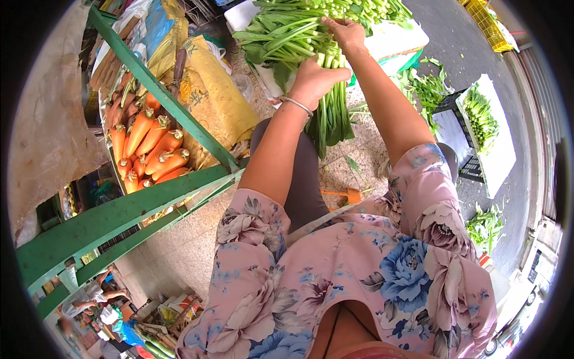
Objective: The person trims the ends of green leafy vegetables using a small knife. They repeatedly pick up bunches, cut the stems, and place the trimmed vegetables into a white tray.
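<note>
My left hand (316, 80), with a metal bangle at the wrist, is closed around a bunch of leafy greens (334, 114). The pale cut stems point up and the dark leaves hang down below the hand. My right hand (347, 33) reaches to the heap of leafy greens (287, 33) just above, its thumb and finger at the stems. Whether it grips a stem cannot be told. The heap lies on a white foam box (399, 40) with green plastic at its side.
Carrots (157, 143) and a yellow woven sack (219, 98) lie at the left behind a green metal frame (157, 89). More greens (482, 116) rest on a white board at the right. Loose leaves (421, 85) are on the ground. A person (85, 298) is at the lower left.
</note>
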A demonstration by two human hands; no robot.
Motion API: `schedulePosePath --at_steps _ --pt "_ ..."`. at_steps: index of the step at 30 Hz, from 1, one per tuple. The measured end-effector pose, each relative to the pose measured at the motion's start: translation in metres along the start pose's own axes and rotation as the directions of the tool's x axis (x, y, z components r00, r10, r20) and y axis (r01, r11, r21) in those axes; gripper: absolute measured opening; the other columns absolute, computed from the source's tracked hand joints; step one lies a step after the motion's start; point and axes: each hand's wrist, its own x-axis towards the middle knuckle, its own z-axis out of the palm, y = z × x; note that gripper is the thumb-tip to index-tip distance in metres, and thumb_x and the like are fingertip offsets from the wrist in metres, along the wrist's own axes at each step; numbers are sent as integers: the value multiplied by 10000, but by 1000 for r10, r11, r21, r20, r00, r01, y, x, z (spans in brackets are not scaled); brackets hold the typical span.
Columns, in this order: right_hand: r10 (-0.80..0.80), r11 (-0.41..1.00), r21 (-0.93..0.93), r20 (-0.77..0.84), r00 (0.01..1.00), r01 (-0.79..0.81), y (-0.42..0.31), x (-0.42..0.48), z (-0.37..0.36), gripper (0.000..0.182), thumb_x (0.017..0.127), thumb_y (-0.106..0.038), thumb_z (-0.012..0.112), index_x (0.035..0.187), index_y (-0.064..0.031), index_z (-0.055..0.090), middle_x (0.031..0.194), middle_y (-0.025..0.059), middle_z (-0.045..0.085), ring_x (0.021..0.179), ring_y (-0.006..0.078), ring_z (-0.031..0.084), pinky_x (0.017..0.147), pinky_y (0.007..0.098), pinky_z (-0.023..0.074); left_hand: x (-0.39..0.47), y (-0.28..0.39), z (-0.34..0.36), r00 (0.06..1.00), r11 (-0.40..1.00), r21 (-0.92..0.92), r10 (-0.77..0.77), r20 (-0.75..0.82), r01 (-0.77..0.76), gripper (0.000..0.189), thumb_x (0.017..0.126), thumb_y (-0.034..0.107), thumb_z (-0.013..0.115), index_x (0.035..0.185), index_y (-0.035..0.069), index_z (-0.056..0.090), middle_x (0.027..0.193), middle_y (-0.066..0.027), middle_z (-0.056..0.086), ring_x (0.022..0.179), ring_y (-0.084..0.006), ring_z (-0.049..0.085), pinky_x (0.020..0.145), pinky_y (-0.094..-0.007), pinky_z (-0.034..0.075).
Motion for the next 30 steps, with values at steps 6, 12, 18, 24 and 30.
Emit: schedulePosePath --at_steps 6,12,18,24,30 --pt "17 996 91 71 997 -24 -6 3 -3 358 726 -329 787 884 -31 667 767 23 674 575 80 557 456 240 402 5 -6 2 999 999 25 38 -35 -37 225 719 64 704 920 4 624 813 -37 647 681 -128 615 603 -285 483" --pt "99 995 -9 45 994 -98 -16 7 -8 300 772 -295 744 874 -24 667 829 56 697 655 104 631 485 239 411 -1 -3 1 991 997 38 69 -112 -65 233 711 68 707 924 12 631 840 -31 650 704 -127 613 634 -276 484" --pt "87 987 -148 115 989 -70 -13 14 6 361 738 -335 768 964 -61 704 770 47 692 581 103 602 451 249 416 9 -3 2 898 981 -134 70 -434 -141 251 680 25 697 920 -12 630 848 -47 643 702 -143 612 620 -308 494" --pt "139 978 141 111 984 -154 -14 6 6 215 717 -216 784 785 -25 712 643 49 665 471 95 550 409 245 396 19 -4 -23 933 944 -322 -49 -357 -73 219 705 26 719 906 -9 641 843 -61 650 698 -170 630 605 -329 513" --pt "47 967 244 101 994 -71 -26 -5 -12 280 727 -220 787 896 -14 698 723 27 668 559 78 567 449 216 375 23 -7 -28 947 945 -324 -73 -312 -34 195 727 30 706 906 -12 642 848 -65 652 702 -168 634 603 -321 521"
